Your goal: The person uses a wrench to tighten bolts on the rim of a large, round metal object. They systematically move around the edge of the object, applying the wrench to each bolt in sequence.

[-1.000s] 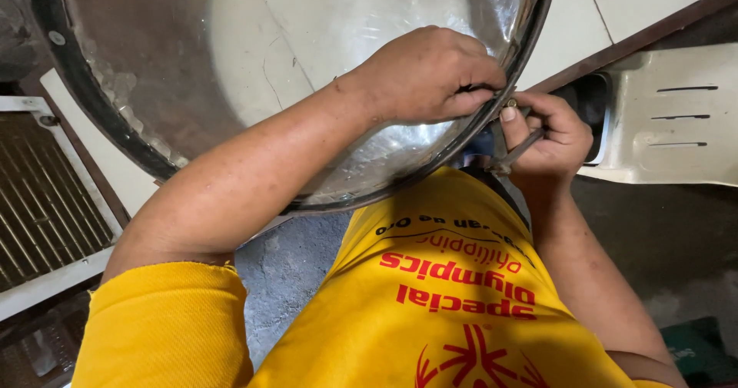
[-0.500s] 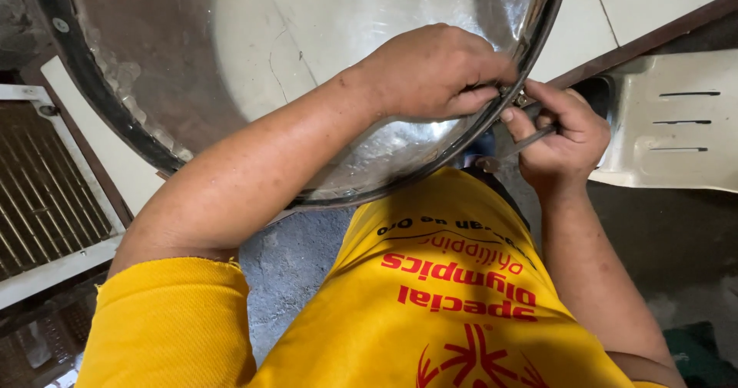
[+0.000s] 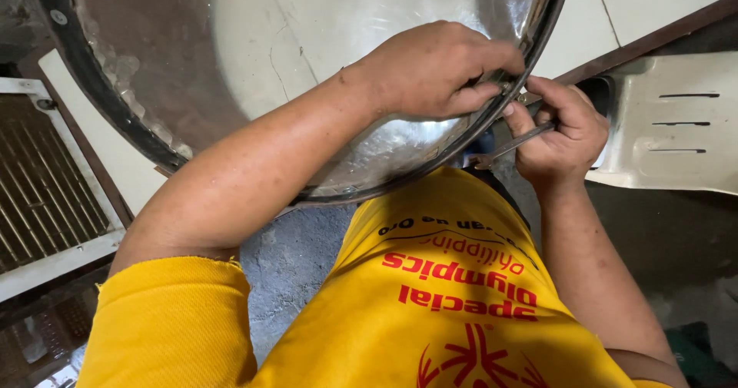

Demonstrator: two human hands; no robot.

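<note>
A large round shiny metal drum [image 3: 231, 73] with a dark rim fills the upper part of the head view, its open side facing me. My left hand [image 3: 438, 69] is closed over the drum's rim at the lower right, fingers pinching the edge. Just right of it, my right hand [image 3: 561, 134] grips a thin metal hand tool [image 3: 507, 148] that slants down to the left below the rim. The tool's working tip is hidden behind my fingers and the rim. Both hands nearly touch at the rim.
A white-framed metal grille [image 3: 38, 196] lies at the left. A cream metal panel with slots [image 3: 669, 127] lies at the right on the grey concrete floor [image 3: 292, 265]. White tiles [image 3: 646, 4] and a dark strip run behind. My yellow shirt [image 3: 446, 303] fills the lower view.
My right hand has risen a little and moved closer to my left hand at the rim, tilting the tool with it. The left hand has kept its hold on the rim.
</note>
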